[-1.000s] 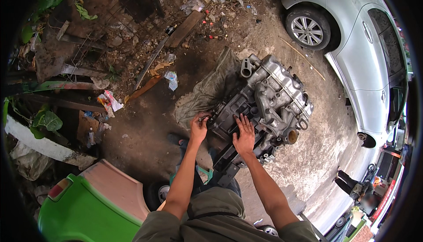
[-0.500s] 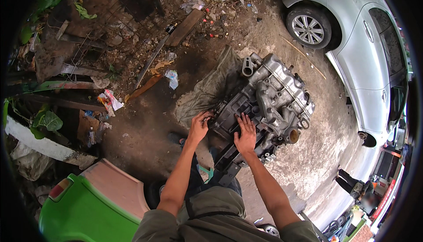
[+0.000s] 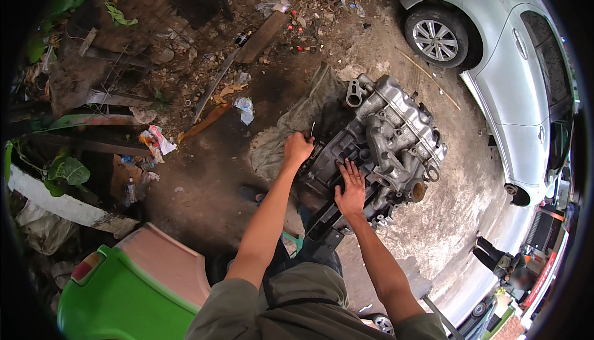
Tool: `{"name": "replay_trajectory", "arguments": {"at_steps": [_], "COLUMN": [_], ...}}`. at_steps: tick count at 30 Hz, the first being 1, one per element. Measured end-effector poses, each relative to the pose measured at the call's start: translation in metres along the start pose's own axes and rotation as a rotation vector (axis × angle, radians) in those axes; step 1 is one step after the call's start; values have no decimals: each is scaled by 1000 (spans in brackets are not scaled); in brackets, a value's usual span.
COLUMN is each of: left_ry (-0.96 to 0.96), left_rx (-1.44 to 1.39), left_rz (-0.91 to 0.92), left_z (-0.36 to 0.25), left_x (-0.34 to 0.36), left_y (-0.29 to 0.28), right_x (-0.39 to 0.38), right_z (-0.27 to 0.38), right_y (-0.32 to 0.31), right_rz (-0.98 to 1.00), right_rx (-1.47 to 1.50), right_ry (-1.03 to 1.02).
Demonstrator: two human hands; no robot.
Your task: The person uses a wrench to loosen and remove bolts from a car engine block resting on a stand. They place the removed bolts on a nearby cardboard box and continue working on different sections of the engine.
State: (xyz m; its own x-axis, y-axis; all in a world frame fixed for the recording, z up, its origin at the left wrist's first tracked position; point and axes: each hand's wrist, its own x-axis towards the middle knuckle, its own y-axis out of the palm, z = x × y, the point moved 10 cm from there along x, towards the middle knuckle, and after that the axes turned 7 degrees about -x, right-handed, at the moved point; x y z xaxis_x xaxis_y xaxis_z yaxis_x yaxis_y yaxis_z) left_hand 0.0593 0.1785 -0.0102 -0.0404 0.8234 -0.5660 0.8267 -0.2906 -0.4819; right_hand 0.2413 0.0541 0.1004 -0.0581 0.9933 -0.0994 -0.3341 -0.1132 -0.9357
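Observation:
A large grey metal engine [image 3: 396,129] sits in front of me, partly on a crumpled dull green cloth [image 3: 278,133]. My left hand [image 3: 298,149] is closed on a thin metal rod [image 3: 313,128] beside the engine's left side; the rod points upward in the picture, and the end inside my fingers is hidden. My right hand [image 3: 350,188] lies on the dark middle part of the engine with fingers stretched out and apart, holding nothing that I can see.
A silver car [image 3: 507,92] stands at the right. A green and pink body panel [image 3: 127,284] lies lower left. Wooden boards [image 3: 260,37], debris and plants [image 3: 74,170] line the left and back. A person in dark clothes [image 3: 495,259] is at the far lower right.
My left hand has moved up and right along the engine's side, and the thin rod now shows above it. My right hand stays on the engine. The view has shifted slightly.

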Motion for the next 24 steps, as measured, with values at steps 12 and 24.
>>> {"name": "replay_trajectory", "arguments": {"at_steps": [12, 24], "left_ry": [-632, -375], "left_rx": [-884, -932], "left_rz": [207, -47], "left_z": [129, 111], "left_x": [-6, -15], "left_y": [64, 4], "right_x": [-1, -2], "right_z": [-1, -2], "right_y": [-1, 1], "right_rz": [-13, -9], "right_rx": [23, -2], "right_ry": [-4, -7]}}
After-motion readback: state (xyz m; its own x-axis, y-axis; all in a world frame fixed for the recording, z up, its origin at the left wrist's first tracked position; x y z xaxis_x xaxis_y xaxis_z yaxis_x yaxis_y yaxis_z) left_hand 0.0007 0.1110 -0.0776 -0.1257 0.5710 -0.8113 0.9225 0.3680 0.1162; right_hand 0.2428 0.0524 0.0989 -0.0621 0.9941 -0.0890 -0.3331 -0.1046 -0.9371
